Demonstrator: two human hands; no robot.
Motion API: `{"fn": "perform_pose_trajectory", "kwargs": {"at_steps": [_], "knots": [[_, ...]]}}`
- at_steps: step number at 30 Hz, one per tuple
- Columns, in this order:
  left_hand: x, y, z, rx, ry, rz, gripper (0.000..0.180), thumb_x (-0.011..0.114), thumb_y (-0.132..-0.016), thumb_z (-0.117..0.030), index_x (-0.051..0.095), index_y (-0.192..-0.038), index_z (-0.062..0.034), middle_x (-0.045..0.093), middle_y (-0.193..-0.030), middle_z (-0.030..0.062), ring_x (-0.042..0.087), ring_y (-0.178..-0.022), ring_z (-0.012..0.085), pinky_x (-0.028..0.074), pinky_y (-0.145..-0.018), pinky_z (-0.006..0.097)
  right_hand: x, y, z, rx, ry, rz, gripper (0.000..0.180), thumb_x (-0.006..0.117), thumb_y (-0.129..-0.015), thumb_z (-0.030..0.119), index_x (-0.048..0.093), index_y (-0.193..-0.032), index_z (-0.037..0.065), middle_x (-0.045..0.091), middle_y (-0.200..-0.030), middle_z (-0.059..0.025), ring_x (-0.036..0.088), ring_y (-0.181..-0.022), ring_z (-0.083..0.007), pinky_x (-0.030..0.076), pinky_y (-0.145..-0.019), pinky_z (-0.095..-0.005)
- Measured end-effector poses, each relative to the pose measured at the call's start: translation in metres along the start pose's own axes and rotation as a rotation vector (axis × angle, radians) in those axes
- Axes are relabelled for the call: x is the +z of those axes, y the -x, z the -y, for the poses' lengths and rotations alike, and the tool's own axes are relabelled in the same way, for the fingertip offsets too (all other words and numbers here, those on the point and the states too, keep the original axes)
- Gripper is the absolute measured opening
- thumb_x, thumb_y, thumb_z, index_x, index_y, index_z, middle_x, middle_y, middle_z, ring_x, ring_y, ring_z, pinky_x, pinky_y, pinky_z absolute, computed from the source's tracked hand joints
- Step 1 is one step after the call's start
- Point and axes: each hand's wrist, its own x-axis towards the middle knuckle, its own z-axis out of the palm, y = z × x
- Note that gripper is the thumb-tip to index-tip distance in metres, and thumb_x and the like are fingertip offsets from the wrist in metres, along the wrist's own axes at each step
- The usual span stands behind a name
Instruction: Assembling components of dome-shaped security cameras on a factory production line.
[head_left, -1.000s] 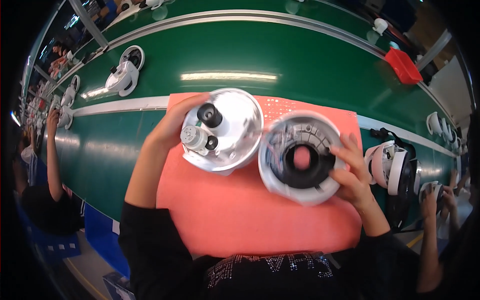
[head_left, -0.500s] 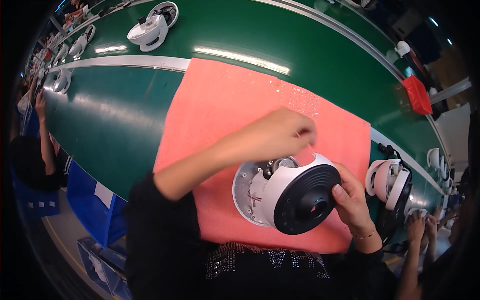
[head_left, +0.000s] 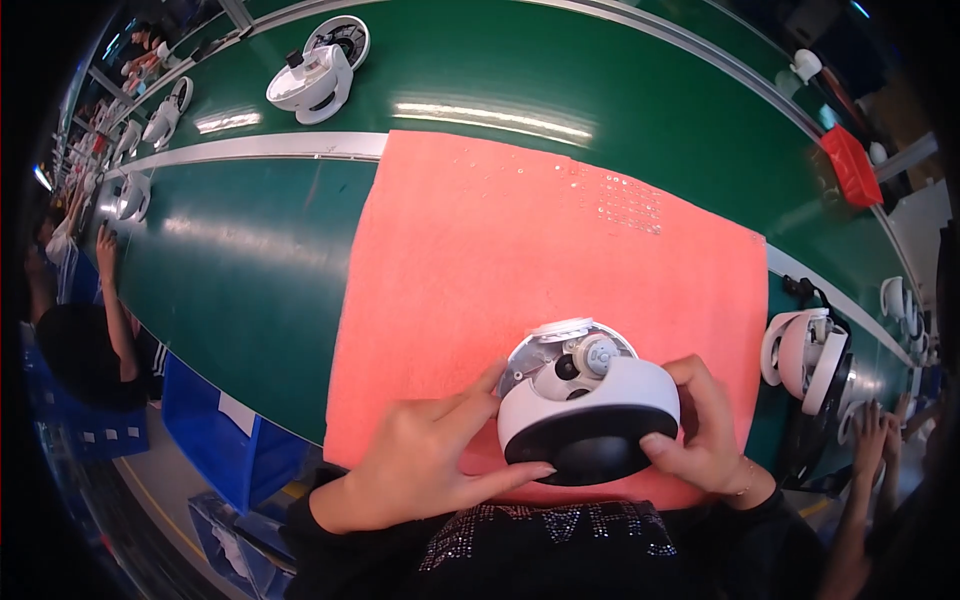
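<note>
A round white housing (head_left: 590,398) with a black disc face (head_left: 575,450) is tilted toward me at the near part of the pink mat (head_left: 480,270). Its open top shows a grey inner shell and a white, motor-like round part (head_left: 597,355). My left hand (head_left: 425,460) grips its left side, the thumb along the black face and the fingers behind the rim. On the opposite side my right hand (head_left: 705,430) has its thumb on the edge of the black face and its fingers around the white shell. Small clear round pieces (head_left: 630,205) lie in rows on the far part of the mat.
Another white unit (head_left: 805,360) stands right of the mat beside a black object. Beyond, one more white unit (head_left: 315,85) sits on the green belt. A red bin (head_left: 850,165) is at far right, a blue bin (head_left: 205,425) at lower left. Co-workers' hands (head_left: 870,440) show at right.
My left hand has come down from above the housing to grip its left side. The housing has turned, its black face now toward me and its open top toward the far side.
</note>
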Motion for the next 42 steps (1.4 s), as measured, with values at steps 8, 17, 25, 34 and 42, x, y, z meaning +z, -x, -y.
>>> {"fn": "perform_pose_trajectory", "kwargs": {"at_steps": [8, 17, 25, 34, 42], "knots": [[-0.015, -0.034, 0.001, 0.014, -0.299, 0.192, 0.052, 0.069, -0.068, -0.052, 0.058, -0.057, -0.0028, 0.045, -0.04, 0.0065, 0.051, -0.037, 0.0239, 0.04, -0.037, 0.031, -0.01, -0.024, -0.001, -0.007, 0.505, -0.046, 0.028, 0.061, -0.081, 0.022, 0.053, -0.067, 0.0, 0.047, -0.056, -0.0125, 0.05, -0.047, -0.0256, 0.036, -0.043, -0.033], [-0.015, -0.048, 0.014, -0.031, -0.219, 0.374, 0.053, 0.064, -0.071, -0.054, 0.061, -0.061, -0.0026, 0.048, -0.043, 0.0083, 0.052, -0.04, 0.0266, 0.042, -0.043, 0.034, -0.017, -0.033, 0.0, -0.063, 0.859, 0.021, 0.035, 0.058, -0.083, 0.029, 0.049, -0.061, 0.004, 0.05, -0.055, -0.0116, 0.051, -0.047, -0.0283, 0.036, -0.042, -0.0356], [-0.022, -0.054, 0.009, -0.071, -0.293, 0.454, 0.042, 0.072, -0.066, -0.044, 0.061, -0.063, -0.0034, 0.056, -0.049, 0.0053, 0.058, -0.046, 0.0223, 0.044, -0.046, 0.029, 0.001, -0.029, 0.02, -0.47, 0.822, 0.069, 0.039, 0.068, -0.07, 0.03, 0.062, -0.099, 0.005, 0.056, -0.09, -0.0075, 0.054, -0.083, -0.0235, 0.041, -0.068, -0.0331], [-0.018, -0.054, 0.011, -0.027, -0.397, 0.447, 0.055, 0.063, -0.07, -0.057, 0.063, -0.063, -0.0026, 0.049, -0.042, 0.0093, 0.053, -0.041, 0.0282, 0.042, -0.043, 0.035, 0.005, -0.034, 0.029, -0.381, 0.603, 0.153, 0.052, 0.065, -0.076, 0.032, 0.052, -0.118, 0.005, 0.054, -0.112, -0.0138, 0.051, -0.106, -0.0291, 0.039, -0.085, -0.0409], [0.015, -0.031, 0.03, -0.385, 0.673, 0.425, 0.08, 0.07, -0.074, -0.032, 0.031, -0.134, 0.003, 0.058, -0.108, 0.018, 0.06, -0.098, 0.0242, 0.05, -0.079, 0.034, -0.002, -0.03, -0.006, 0.185, 0.035, 0.091, 0.053, 0.065, -0.081, 0.029, 0.041, -0.119, -0.001, 0.055, -0.108, -0.0195, 0.058, -0.096, -0.0273, 0.045, -0.083, -0.0345]]}}
